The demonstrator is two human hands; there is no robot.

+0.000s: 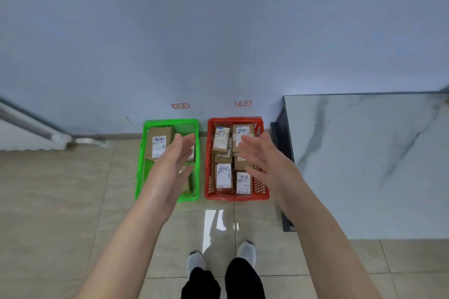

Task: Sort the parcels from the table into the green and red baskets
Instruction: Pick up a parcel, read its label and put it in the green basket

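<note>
Both hands out front, nothing held. Left hand (179,155) has fingers straight and loosely spread, palm turned inward, hovering over the green basket (170,121). Right hand (257,153) is spread the same way over the 3 o'clock side of the red basket (234,119). Baskets sit side by side on the floor (60,189) against the wall, long axes 12–6, green at 9 o'clock of red, narrow gap between. All parcels I can see are already binned. Green holds one big parcel (158,143) at its 11 o'clock corner, plus more under the left hand, count unclear. Red holds a packed batch (223,176), flat, labels up, mostly 12–6. Key relation: the tabletop (364,165) lies at 3 o'clock of the right hand, so the right hand is nearer for any next pick and the left would have to cross the body. Prob. sort is near done or done, and any remaining parcel would be on tabletop area out of frame. In the way: the tabletop's dark frame (283,153) stands just beside red's 3 o'clock wall, so a swing from the right needs to clear that edge. Also two red-bordered tags (180,106) on the wall at 12 o'clock of each basket (text unreadable), a radiator (24,133) far at 9 o'clock, and shoes (195,261) at 6.
</note>
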